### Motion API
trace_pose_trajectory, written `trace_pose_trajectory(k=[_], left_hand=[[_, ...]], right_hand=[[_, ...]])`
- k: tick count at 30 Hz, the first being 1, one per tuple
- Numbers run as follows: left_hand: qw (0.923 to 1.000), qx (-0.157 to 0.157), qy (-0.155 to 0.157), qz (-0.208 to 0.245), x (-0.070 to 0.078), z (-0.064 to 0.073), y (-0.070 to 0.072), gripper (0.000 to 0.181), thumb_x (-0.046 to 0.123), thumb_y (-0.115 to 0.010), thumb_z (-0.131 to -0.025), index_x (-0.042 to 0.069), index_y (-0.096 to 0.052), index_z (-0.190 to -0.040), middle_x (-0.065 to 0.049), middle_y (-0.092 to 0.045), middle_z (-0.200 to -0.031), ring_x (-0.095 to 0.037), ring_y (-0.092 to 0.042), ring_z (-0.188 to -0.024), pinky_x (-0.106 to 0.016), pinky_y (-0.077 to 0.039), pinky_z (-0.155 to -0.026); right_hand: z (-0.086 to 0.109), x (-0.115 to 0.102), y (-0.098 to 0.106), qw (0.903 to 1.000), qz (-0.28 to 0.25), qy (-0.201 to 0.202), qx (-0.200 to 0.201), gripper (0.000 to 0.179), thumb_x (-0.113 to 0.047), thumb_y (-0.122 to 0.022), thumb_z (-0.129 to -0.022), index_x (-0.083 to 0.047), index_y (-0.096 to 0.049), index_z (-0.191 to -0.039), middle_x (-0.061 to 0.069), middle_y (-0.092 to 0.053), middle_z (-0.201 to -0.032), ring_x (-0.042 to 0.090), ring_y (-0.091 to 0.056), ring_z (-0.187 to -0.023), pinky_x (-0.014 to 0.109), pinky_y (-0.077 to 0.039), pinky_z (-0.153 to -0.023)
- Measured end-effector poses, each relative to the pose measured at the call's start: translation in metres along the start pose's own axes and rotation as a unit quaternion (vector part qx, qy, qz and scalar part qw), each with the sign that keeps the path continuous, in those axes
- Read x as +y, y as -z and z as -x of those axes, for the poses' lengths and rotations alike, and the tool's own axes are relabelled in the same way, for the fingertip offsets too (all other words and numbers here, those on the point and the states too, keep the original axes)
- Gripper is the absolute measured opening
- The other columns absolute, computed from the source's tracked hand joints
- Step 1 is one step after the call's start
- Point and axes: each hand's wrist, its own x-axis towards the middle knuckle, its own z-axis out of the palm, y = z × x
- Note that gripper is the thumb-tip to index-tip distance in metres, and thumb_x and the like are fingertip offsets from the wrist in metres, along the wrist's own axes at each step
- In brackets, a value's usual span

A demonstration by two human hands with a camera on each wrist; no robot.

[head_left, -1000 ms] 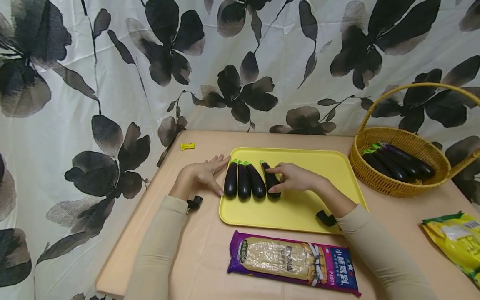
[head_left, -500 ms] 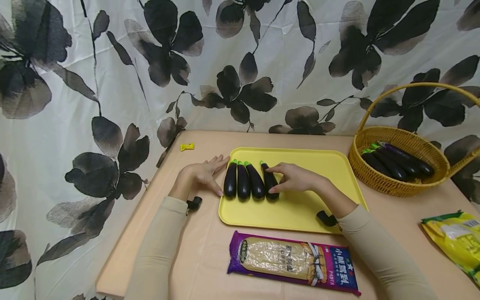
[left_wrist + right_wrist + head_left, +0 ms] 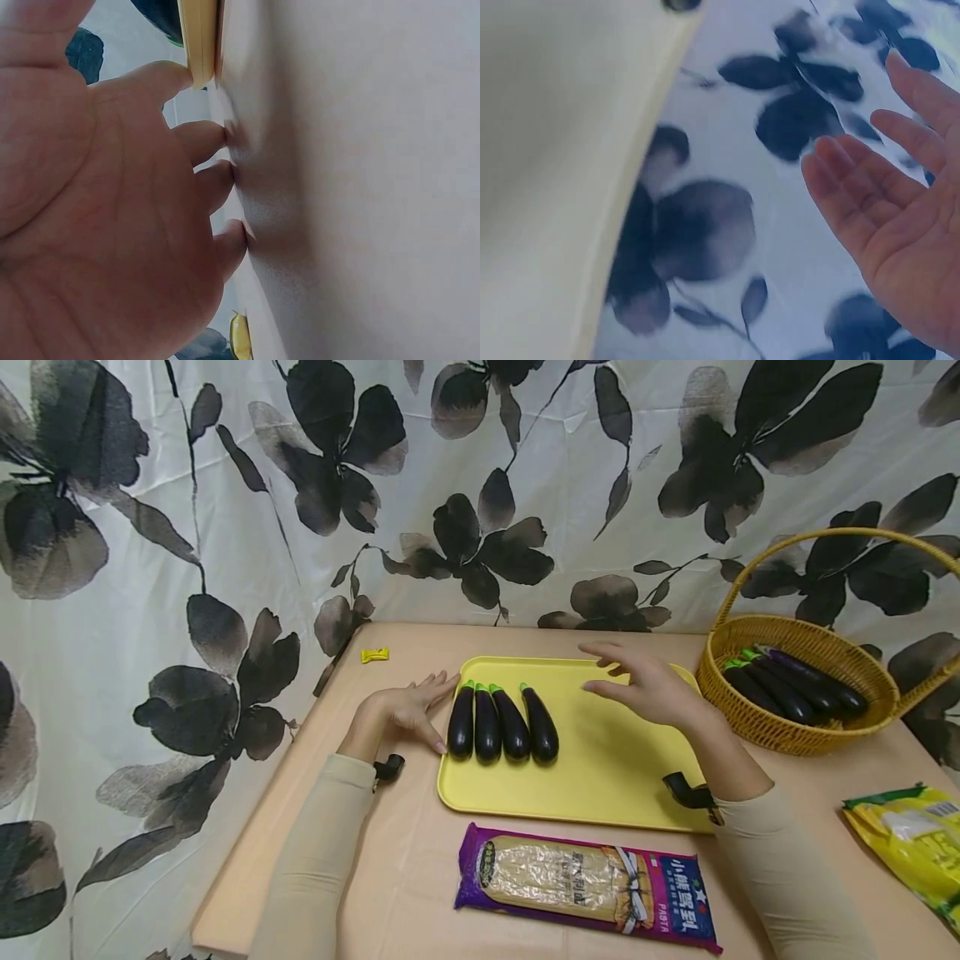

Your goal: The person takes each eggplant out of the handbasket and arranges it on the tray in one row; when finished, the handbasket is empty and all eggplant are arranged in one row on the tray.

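Several dark purple eggplants with green stem ends lie side by side at the left of a yellow tray (image 3: 615,785). The rightmost eggplant (image 3: 543,733) sits a little apart from the others at its stem end. My left hand (image 3: 401,708) rests at the tray's left edge with its fingers spread; in the left wrist view the left hand (image 3: 127,180) has fingertips against the table and one against the tray's rim. Over the right part of the tray my right hand (image 3: 651,690) is raised, fingers extended and holding nothing; the right wrist view also shows that right hand (image 3: 911,225) with nothing in it.
A wicker basket (image 3: 787,737) with a tall handle holds more eggplants at the right. In front of the tray lies a purple pasta packet (image 3: 562,877). A yellow bag (image 3: 911,847) is at the far right, and a small yellow wrapped piece (image 3: 375,654) lies back left.
My right hand has let go of the rightmost eggplant and moved up and to the right, toward the basket. That eggplant stays on the tray. My left hand has not moved.
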Motion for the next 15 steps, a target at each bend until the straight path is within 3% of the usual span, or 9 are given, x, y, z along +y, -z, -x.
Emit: trace_pose_trajectory(k=[6, 9, 12, 15], left_hand=[[1.0, 0.0, 0.001, 0.005, -0.001, 0.0, 0.0, 0.147, 0.054, -0.097, -0.063, 0.028, 0.002, -0.169, -0.008, 0.015, -0.176, -0.027, 0.019, -0.162, -0.055, 0.01, -0.13], [1.0, 0.001, -0.001, 0.008, 0.0, 0.0, 0.0, 0.147, 0.053, -0.098, -0.063, 0.027, 0.001, -0.169, -0.008, 0.015, -0.176, -0.028, 0.019, -0.162, -0.056, 0.01, -0.13], [1.0, 0.002, -0.005, 0.008, -0.001, 0.001, 0.0, 0.147, 0.053, -0.097, -0.064, 0.026, 0.001, -0.169, -0.01, 0.014, -0.176, -0.03, 0.019, -0.162, -0.057, 0.009, -0.13], [0.9999, 0.001, -0.008, 0.007, -0.001, 0.001, 0.0, 0.146, 0.053, -0.097, -0.064, 0.026, 0.001, -0.169, -0.011, 0.015, -0.175, -0.03, 0.019, -0.162, -0.057, 0.009, -0.13]], right_hand=[[0.021, 0.009, 0.035, 0.9945, 0.03, 0.0, 0.1, 0.054, -0.02, -0.072, -0.1, -0.013, -0.056, -0.151, 0.016, -0.054, -0.15, 0.04, -0.058, -0.124, 0.059, -0.053, -0.094], [0.029, 0.015, 0.047, 0.9887, 0.051, -0.005, 0.141, 0.053, -0.019, -0.072, -0.1, -0.015, -0.057, -0.15, 0.016, -0.057, -0.148, 0.04, -0.06, -0.121, 0.034, -0.054, -0.091], [0.035, 0.019, 0.055, 0.985, 0.053, -0.013, 0.163, 0.053, -0.018, -0.073, -0.099, -0.017, -0.058, -0.15, 0.015, -0.059, -0.145, 0.039, -0.062, -0.118, 0.007, -0.043, -0.089], [0.038, 0.022, 0.06, 0.983, 0.059, -0.023, 0.172, 0.053, -0.019, -0.073, -0.099, -0.018, -0.059, -0.15, 0.015, -0.061, -0.143, 0.038, -0.063, -0.115, -0.003, -0.033, -0.086]])
